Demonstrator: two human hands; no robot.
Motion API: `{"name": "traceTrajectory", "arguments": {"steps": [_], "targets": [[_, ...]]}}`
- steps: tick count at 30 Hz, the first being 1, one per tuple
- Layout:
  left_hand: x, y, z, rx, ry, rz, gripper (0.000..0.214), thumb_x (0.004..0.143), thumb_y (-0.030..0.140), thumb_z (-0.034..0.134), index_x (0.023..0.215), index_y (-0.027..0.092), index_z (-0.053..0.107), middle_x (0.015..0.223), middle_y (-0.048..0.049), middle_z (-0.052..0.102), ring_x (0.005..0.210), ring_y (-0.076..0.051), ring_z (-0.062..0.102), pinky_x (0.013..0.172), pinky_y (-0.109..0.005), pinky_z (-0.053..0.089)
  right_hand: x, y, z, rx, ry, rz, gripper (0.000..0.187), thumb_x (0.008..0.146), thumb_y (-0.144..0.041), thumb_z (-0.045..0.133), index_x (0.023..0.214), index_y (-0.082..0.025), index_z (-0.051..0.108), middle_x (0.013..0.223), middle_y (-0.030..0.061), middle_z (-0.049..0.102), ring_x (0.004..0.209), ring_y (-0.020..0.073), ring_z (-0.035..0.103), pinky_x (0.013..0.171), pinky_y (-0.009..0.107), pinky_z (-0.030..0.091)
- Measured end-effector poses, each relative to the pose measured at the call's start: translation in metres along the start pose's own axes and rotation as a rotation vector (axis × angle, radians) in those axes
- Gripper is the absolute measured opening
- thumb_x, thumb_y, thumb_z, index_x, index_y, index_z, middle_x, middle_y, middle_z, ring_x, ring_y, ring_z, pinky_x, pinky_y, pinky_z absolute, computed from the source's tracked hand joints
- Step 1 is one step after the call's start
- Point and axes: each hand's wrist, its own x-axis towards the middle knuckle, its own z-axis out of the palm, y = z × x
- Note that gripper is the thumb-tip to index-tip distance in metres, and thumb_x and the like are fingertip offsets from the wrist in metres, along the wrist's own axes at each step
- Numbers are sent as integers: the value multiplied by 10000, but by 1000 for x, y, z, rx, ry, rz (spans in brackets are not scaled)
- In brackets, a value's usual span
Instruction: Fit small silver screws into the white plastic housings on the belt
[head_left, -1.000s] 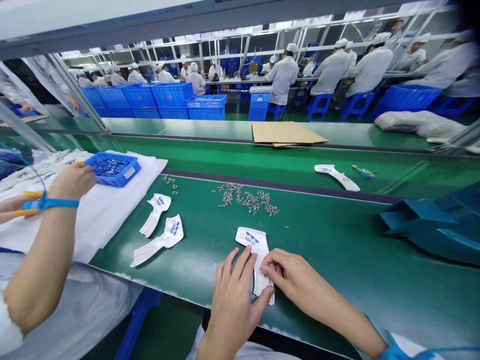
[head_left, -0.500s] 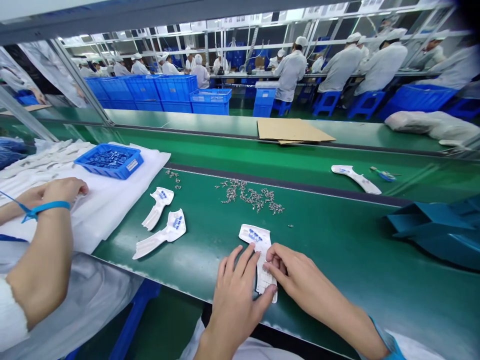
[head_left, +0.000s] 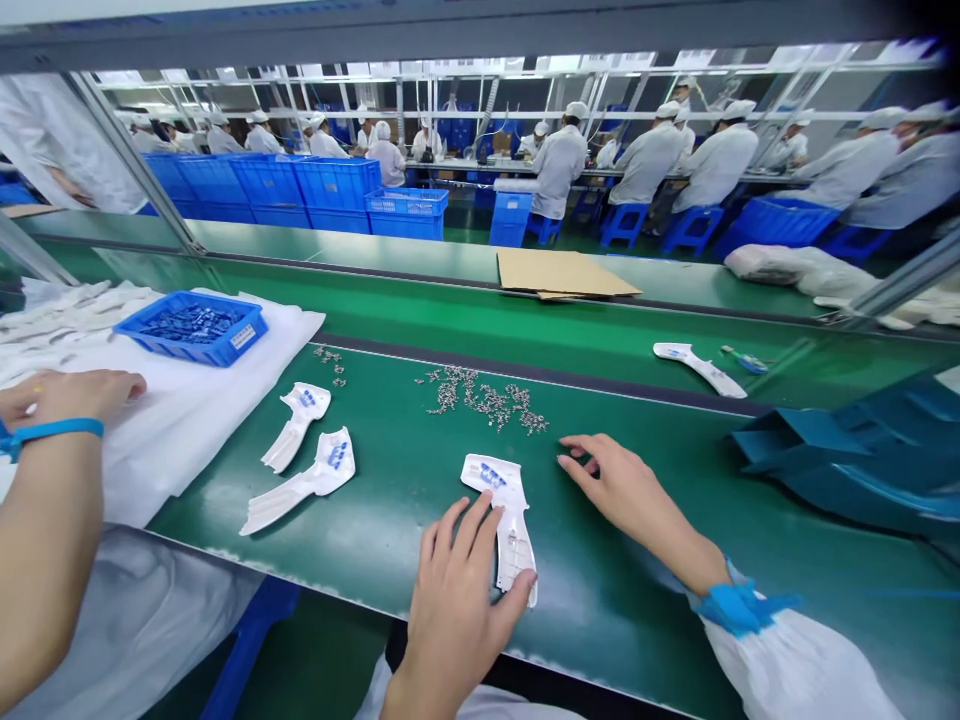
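Note:
My left hand (head_left: 457,580) rests on a white plastic shell piece (head_left: 504,505) with blue parts in its wide end, pinning it flat on the green bench near the front edge, thumb against its narrow end. My right hand (head_left: 619,485) lies to the right of the shell, fingers stretched over the bench toward a scatter of small metal screws (head_left: 484,398); whether it touches a stray screw I cannot tell. Two more white shell pieces (head_left: 300,455) lie to the left.
A co-worker's arm with a blue wrist strap (head_left: 52,432) rests on white foam sheet at the left, beside a blue tray of small parts (head_left: 191,327). Another shell (head_left: 699,368) and a cardboard sheet (head_left: 559,272) lie farther back. A blue chute (head_left: 847,450) stands right.
My right hand has left the shell piece and moved up and right toward the screws. The co-worker's hand has drawn back from the blue tray onto the foam.

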Motion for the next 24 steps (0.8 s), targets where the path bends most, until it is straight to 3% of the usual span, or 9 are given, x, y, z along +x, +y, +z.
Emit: {"name": "traceTrajectory", "arguments": {"steps": [6,12,17,19,24], "targets": [[-1,-1,-4,-76,33,1,483,988,400,504,1427,207,449,1468,-107,506,1306,-303,484,1023,-478,454,1,-6,11,-155,-33,-125,230,978,-269,406,933,-203,621,887,66,642,751,213,612,641,306,390],[-3,1,-9,-179,57,-27,360,990,316,500,1340,233,523,1353,-87,589,1267,-263,515,1021,-431,474,-6,-10,1,-254,-61,-35,197,980,-267,413,854,-205,552,834,71,644,680,211,593,585,302,322],[-4,2,-9,-183,57,-17,307,978,290,514,1277,241,562,1297,-81,621,1243,-268,532,1002,-445,492,-4,1,-8,-238,-132,76,90,916,-170,469,925,-191,556,800,68,669,682,222,611,565,285,296],[-4,2,-10,-181,52,-22,295,980,298,512,1265,243,567,1293,-75,624,1242,-265,535,998,-443,498,-3,7,-11,-222,-144,80,143,883,-144,486,979,-182,584,796,70,678,700,228,621,575,283,306],[-4,2,-9,-183,64,-20,286,978,283,517,1255,241,570,1285,-74,625,1241,-258,533,1002,-435,495,-8,7,-21,0,-225,59,139,888,-212,498,876,-207,636,826,61,712,749,221,643,635,298,405]]}}
